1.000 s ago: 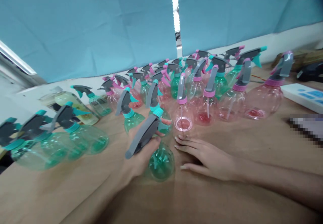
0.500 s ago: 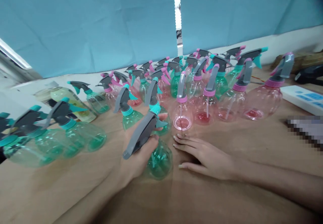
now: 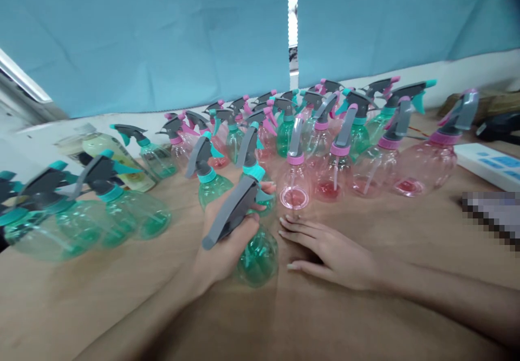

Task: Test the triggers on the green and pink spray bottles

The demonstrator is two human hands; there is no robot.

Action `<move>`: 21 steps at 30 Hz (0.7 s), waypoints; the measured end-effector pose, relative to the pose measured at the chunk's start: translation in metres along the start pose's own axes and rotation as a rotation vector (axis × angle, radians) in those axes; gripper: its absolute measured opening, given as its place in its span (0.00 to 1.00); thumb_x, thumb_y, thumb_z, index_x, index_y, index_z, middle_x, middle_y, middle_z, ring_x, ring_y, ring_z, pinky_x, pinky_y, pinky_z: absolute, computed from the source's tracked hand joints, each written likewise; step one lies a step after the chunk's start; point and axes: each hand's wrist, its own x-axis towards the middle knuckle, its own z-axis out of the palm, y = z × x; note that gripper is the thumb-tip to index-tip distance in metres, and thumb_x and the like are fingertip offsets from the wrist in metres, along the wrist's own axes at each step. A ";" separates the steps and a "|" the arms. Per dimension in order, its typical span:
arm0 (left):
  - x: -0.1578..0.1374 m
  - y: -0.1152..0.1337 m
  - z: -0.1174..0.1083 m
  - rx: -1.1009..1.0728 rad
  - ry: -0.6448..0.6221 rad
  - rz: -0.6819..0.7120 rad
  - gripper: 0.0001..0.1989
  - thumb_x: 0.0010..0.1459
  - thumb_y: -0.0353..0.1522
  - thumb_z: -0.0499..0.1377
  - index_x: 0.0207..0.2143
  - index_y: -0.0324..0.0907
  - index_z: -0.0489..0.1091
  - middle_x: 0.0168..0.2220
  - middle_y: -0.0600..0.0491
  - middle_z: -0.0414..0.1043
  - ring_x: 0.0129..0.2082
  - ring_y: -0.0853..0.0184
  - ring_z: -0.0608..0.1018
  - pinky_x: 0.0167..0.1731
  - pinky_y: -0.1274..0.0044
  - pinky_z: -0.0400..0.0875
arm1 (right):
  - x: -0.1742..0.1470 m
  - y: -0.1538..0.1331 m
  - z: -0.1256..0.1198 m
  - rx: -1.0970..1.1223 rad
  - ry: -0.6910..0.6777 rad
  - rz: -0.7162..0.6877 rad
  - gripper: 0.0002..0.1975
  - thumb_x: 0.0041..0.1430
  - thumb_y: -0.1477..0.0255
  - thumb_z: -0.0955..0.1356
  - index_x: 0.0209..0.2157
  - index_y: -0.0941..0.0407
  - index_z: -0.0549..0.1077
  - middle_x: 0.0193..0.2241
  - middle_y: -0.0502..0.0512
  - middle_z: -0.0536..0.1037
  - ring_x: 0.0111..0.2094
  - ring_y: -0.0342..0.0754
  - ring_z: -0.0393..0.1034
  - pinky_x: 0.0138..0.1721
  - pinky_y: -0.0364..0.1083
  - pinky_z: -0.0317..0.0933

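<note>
My left hand point(image 3: 227, 242) is wrapped round the neck of a green spray bottle point(image 3: 258, 258) with a grey and turquoise trigger head; its fingers are partly hidden behind the head. The bottle's round base is at the table surface. Right behind it are two more green spray bottles point(image 3: 213, 187). My right hand point(image 3: 333, 252) lies flat on the brown table point(image 3: 292, 320), fingers stretched out and holding nothing. Just beyond its fingertips stands a pink spray bottle point(image 3: 294, 185), first in a row of pink ones reaching to the right.
Several green spray bottles point(image 3: 150, 217) stand at the left. Behind, pink and green bottles crowd toward the wall. A large pale bottle point(image 3: 116, 155) is at the back left. On the right are a white and blue box point(image 3: 489, 163) and a pixelated flat object point(image 3: 493, 212).
The view has shifted very slightly. My left hand keeps its hold on the green spray bottle, whose head has tilted a little; my right hand stays flat.
</note>
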 end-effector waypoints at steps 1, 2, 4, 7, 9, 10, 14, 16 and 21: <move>0.000 -0.001 0.000 0.000 0.004 0.006 0.17 0.48 0.29 0.53 0.42 0.45 0.73 0.48 0.51 0.76 0.41 0.63 0.78 0.43 0.71 0.74 | 0.000 0.000 0.000 -0.004 -0.003 -0.001 0.31 0.64 0.56 0.64 0.63 0.57 0.61 0.63 0.60 0.62 0.64 0.56 0.55 0.64 0.57 0.51; -0.001 -0.001 0.000 0.001 0.008 0.010 0.17 0.48 0.29 0.53 0.40 0.45 0.73 0.47 0.52 0.77 0.41 0.63 0.78 0.44 0.71 0.74 | 0.000 0.000 0.000 -0.008 -0.006 0.000 0.31 0.65 0.56 0.63 0.63 0.58 0.61 0.64 0.60 0.61 0.64 0.56 0.55 0.64 0.57 0.51; 0.000 0.000 0.001 0.005 0.015 0.011 0.15 0.47 0.28 0.53 0.37 0.47 0.74 0.42 0.54 0.78 0.40 0.62 0.78 0.43 0.71 0.74 | 0.000 -0.001 -0.001 -0.019 -0.014 0.001 0.31 0.65 0.55 0.63 0.63 0.59 0.61 0.64 0.61 0.61 0.64 0.56 0.54 0.64 0.57 0.51; 0.001 0.004 0.002 0.022 0.012 -0.002 0.13 0.46 0.28 0.53 0.32 0.49 0.74 0.30 0.55 0.79 0.39 0.60 0.79 0.42 0.70 0.74 | 0.000 -0.001 -0.001 -0.032 -0.030 0.006 0.31 0.65 0.55 0.62 0.63 0.60 0.61 0.64 0.61 0.61 0.64 0.55 0.54 0.64 0.57 0.51; 0.001 0.008 0.002 0.029 0.012 -0.018 0.12 0.46 0.29 0.53 0.30 0.50 0.73 0.25 0.56 0.77 0.40 0.59 0.79 0.43 0.69 0.74 | 0.001 -0.001 -0.002 -0.031 -0.036 0.008 0.32 0.65 0.54 0.62 0.63 0.60 0.61 0.64 0.61 0.61 0.65 0.55 0.54 0.64 0.57 0.50; 0.001 0.009 0.003 0.030 0.012 -0.024 0.11 0.46 0.29 0.53 0.29 0.50 0.73 0.24 0.56 0.77 0.41 0.58 0.79 0.43 0.69 0.74 | 0.001 -0.001 -0.001 -0.027 -0.035 0.009 0.32 0.65 0.54 0.62 0.63 0.60 0.61 0.64 0.61 0.60 0.65 0.55 0.54 0.64 0.57 0.50; 0.000 0.008 0.002 0.025 0.019 -0.017 0.11 0.47 0.29 0.53 0.31 0.50 0.74 0.25 0.56 0.77 0.41 0.59 0.79 0.44 0.69 0.74 | 0.001 -0.001 -0.001 -0.010 -0.020 0.009 0.32 0.64 0.54 0.63 0.63 0.58 0.61 0.64 0.60 0.61 0.64 0.56 0.54 0.64 0.58 0.51; 0.000 0.005 0.001 0.030 0.007 -0.002 0.13 0.48 0.29 0.53 0.33 0.50 0.74 0.28 0.56 0.78 0.40 0.60 0.79 0.43 0.70 0.74 | 0.000 -0.001 -0.001 -0.011 -0.025 0.014 0.32 0.65 0.54 0.63 0.63 0.58 0.61 0.64 0.61 0.61 0.64 0.56 0.54 0.64 0.58 0.51; 0.000 0.002 0.000 0.040 0.010 0.016 0.16 0.49 0.28 0.54 0.39 0.48 0.75 0.44 0.54 0.78 0.39 0.62 0.79 0.41 0.71 0.75 | 0.001 -0.002 -0.002 -0.010 -0.030 0.017 0.31 0.65 0.55 0.63 0.63 0.58 0.61 0.64 0.60 0.61 0.64 0.56 0.55 0.64 0.58 0.51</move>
